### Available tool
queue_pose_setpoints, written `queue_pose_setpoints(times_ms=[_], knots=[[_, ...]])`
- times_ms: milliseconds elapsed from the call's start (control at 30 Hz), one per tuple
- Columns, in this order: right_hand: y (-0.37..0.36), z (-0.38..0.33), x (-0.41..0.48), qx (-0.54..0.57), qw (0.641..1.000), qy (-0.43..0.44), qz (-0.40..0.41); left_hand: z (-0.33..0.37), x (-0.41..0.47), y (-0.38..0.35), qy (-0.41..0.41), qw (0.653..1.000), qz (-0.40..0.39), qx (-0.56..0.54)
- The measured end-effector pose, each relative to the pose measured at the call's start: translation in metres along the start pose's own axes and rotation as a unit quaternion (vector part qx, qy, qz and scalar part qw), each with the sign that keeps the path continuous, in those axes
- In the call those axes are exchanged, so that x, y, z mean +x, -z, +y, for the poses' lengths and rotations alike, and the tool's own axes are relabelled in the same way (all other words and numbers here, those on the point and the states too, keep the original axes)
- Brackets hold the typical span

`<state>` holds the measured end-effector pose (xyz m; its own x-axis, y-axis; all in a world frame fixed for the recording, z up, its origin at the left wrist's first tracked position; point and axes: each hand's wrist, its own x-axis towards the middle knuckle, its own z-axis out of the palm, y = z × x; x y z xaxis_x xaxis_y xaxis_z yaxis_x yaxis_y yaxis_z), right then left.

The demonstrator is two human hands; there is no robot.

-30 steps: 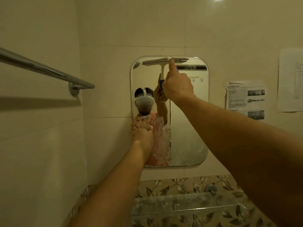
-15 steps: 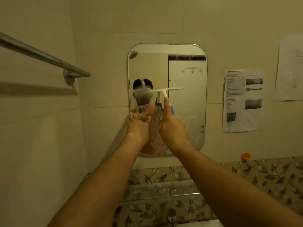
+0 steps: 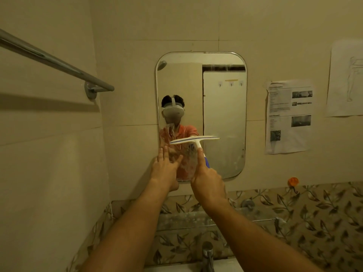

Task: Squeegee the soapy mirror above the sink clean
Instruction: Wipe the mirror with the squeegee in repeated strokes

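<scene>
1. The squeegee (image 3: 194,140) lies across the lower half of the mirror (image 3: 225,114), its blade about level and its handle running down into the right hand (image 3: 208,179).
2. The right hand wraps the handle, forefinger laid along it. The left hand (image 3: 164,169) presses flat, fingers straight, on the mirror's lower left edge.
3. A second ago the blade sat at the mirror's top. Now it is far lower, with suds (image 3: 189,161) below it between the hands.

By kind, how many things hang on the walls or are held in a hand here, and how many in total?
Mirror: 1
Squeegee: 1
Paper sheets: 2
Towel rail: 1
Orange hook: 1
Total: 6
</scene>
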<state>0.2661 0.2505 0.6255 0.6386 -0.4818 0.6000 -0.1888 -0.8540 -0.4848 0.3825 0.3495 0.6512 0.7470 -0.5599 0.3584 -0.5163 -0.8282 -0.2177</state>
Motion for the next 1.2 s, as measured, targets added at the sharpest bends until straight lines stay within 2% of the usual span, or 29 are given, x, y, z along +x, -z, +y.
queue_pose_setpoints(times_ms=[200, 433, 700, 1000, 1200], knots=[[0.029, -0.010, 0.017, 0.038, 0.999, 0.037, -0.007, 0.006, -0.006, -0.004, 0.031, 0.999, -0.032, -0.010], [0.084, -0.061, 0.080, 0.037, 0.993, 0.094, 0.062, -0.003, 0.000, -0.008, 0.032, 0.999, -0.023, -0.019], [0.122, -0.125, 0.145, 0.028, 0.990, 0.104, 0.092, 0.000, 0.002, -0.005, 0.029, 0.999, -0.035, -0.010], [0.102, -0.139, 0.163, 0.000, 0.988, 0.115, 0.103, 0.000, 0.001, 0.008, 0.018, 0.997, -0.065, 0.037], [0.077, -0.134, 0.144, 0.018, 0.990, 0.083, 0.114, -0.002, 0.002, 0.006, 0.014, 0.997, -0.065, 0.029]])
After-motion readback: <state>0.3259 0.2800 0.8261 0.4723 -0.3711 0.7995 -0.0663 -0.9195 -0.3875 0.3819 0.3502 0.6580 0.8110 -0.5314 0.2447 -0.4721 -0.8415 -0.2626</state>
